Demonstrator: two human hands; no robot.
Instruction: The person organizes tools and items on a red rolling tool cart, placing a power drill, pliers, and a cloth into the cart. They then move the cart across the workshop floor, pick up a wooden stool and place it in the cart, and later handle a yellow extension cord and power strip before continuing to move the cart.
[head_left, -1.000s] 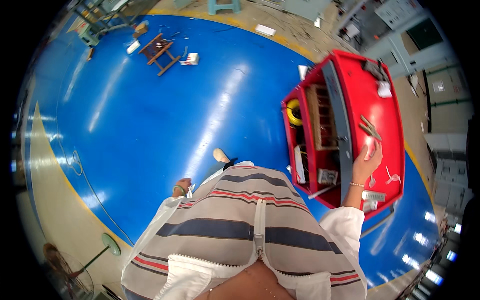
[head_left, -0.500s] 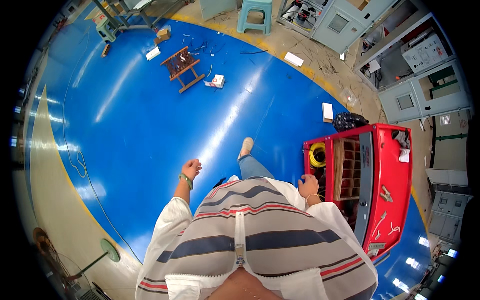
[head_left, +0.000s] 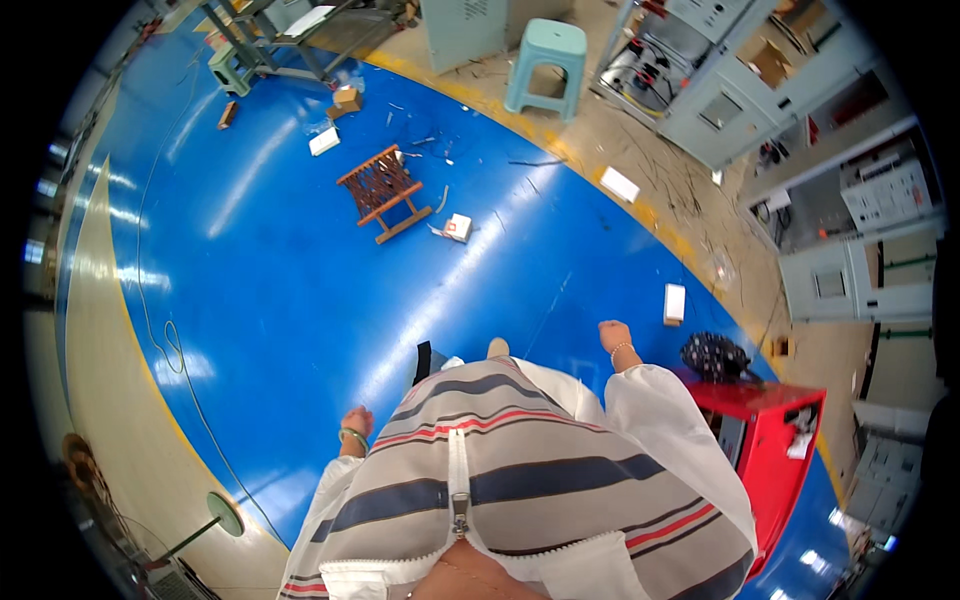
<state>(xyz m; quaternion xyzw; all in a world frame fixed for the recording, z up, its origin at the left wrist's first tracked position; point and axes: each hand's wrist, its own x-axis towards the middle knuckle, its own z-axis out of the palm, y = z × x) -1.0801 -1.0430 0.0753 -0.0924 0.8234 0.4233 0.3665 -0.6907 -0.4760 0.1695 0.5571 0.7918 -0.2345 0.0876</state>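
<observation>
Blue floor [head_left: 300, 290] lies beneath both empty hands [head_left: 480, 380].

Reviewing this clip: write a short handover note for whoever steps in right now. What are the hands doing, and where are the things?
Left hand: closed in a loose fist at the person's side, nothing visible in it.
Right hand: closed, raised a little; whether it holds something small cannot be told.
Things: red tool cart stands to the right, partly behind the sleeve; dark patterned bag lies beside it; white box on the blue floor just ahead of the right hand.
Done: nothing visibly carried.
Left: the cart's tools are untouched at this moment.
</observation>
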